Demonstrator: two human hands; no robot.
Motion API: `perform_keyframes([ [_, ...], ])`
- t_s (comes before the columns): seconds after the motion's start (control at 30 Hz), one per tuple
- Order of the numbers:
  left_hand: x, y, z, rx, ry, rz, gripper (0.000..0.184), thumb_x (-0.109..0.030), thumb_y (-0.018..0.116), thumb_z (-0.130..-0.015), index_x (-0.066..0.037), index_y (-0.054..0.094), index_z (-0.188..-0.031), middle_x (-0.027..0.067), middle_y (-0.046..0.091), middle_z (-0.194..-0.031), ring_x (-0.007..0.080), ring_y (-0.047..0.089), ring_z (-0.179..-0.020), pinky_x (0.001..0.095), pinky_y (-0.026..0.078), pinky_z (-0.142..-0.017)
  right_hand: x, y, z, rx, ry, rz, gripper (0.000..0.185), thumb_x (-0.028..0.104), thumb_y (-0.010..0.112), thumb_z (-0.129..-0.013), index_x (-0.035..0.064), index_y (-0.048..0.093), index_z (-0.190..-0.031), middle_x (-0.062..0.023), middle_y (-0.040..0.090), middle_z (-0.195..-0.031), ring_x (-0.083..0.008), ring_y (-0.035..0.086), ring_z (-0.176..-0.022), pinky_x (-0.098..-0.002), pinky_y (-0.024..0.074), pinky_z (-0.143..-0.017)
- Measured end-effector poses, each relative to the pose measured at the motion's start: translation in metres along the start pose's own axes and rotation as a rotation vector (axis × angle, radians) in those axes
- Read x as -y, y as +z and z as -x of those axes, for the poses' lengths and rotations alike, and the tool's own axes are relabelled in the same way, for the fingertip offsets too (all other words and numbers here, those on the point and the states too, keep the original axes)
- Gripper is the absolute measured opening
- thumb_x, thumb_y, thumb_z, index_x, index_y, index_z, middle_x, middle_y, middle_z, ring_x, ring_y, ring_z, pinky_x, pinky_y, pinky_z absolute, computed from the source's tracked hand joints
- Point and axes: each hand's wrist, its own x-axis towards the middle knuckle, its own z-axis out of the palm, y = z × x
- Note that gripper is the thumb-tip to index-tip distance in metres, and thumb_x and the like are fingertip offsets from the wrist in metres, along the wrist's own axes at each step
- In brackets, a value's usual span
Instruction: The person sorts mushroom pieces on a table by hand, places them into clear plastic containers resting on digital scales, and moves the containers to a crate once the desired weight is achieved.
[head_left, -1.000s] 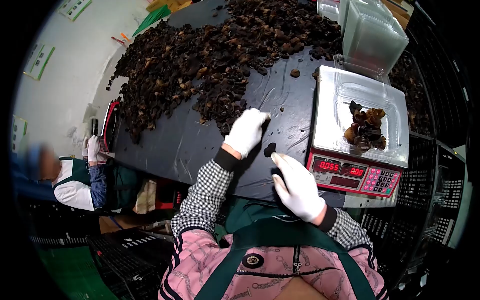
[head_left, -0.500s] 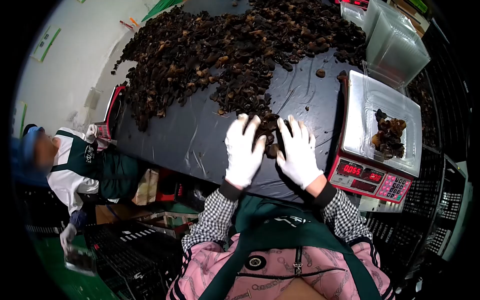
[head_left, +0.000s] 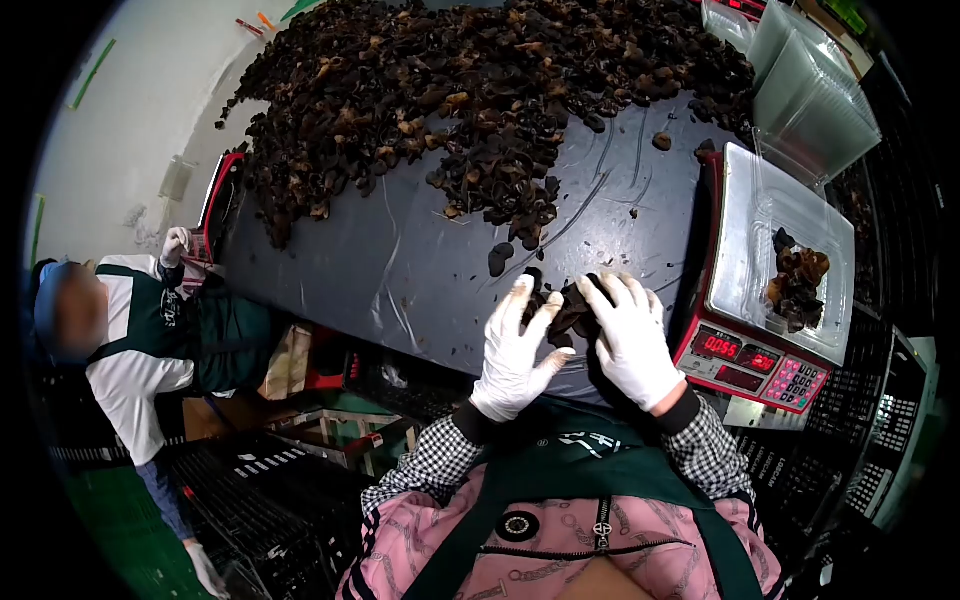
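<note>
Both my hands wear white gloves and are near the table's front edge. Dark, wrinkled mushroom pieces [head_left: 570, 318] lie between them. My left hand [head_left: 518, 350] touches their left side with its fingers spread. On the right side, my right hand [head_left: 632, 338] rests its spread fingers against the same pieces. Beyond them a large heap of dark brown mushroom pieces [head_left: 400, 95] covers the back of the table. To the right stands a red scale [head_left: 745, 365] with lit digits. On its plate sits a clear plastic tray [head_left: 835, 275] holding a small clump of mushrooms [head_left: 799, 285].
Stacked clear containers [head_left: 815, 105] stand behind the scale. At the left is a co-worker [head_left: 130, 340] in a green apron, beside another red scale [head_left: 215, 205]. Black crates [head_left: 840, 400] are at the right, and more [head_left: 260, 500] at the lower left.
My hands came together around loose pieces, which have moved toward the table's front edge, away from the heap. The co-worker's lower arm has swung down; the container it held is out of sight.
</note>
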Motion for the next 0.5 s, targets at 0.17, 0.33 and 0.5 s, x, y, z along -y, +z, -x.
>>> perform_keyframes([
  [0.17, 0.027, -0.004, -0.028, -0.090, -0.111, -0.133, 0.068, -0.037, 0.072, -0.091, -0.012, 0.049, -0.150, 0.0236, 0.038, -0.156, 0.0427, 0.037, -0.142, 0.0497, 0.030, -0.118, -0.004, -0.009, 0.015, 0.081, 0.114, -0.051, 0.086, 0.022, 0.078, -0.077, 0.0134, 0.039, -0.154, -0.0200, 0.045, -0.148, -0.0431, 0.043, -0.135, -0.0549, 0.0358, -0.109],
  [0.33, 0.021, 0.005, -0.043, -0.010, -0.098, -0.103, 0.068, -0.042, 0.073, -0.089, -0.011, 0.054, -0.146, 0.0225, 0.044, -0.152, 0.0432, 0.040, -0.140, 0.0497, 0.032, -0.116, -0.003, -0.005, -0.002, 0.097, 0.135, -0.055, 0.114, 0.038, 0.092, -0.063, 0.0168, 0.032, -0.157, -0.0201, 0.041, -0.151, -0.0433, 0.042, -0.136, -0.0558, 0.0380, -0.108],
  [0.5, 0.004, 0.011, -0.026, 0.086, 0.078, -0.055, 0.070, -0.034, 0.083, -0.074, -0.010, 0.061, -0.136, 0.0171, 0.053, -0.139, 0.0391, 0.048, -0.128, 0.0493, 0.038, -0.109, -0.007, 0.003, -0.009, 0.175, 0.039, 0.015, 0.115, 0.041, 0.093, -0.059, 0.0205, 0.035, -0.157, -0.0166, 0.043, -0.151, -0.0431, 0.042, -0.137, -0.0589, 0.0379, -0.107],
])
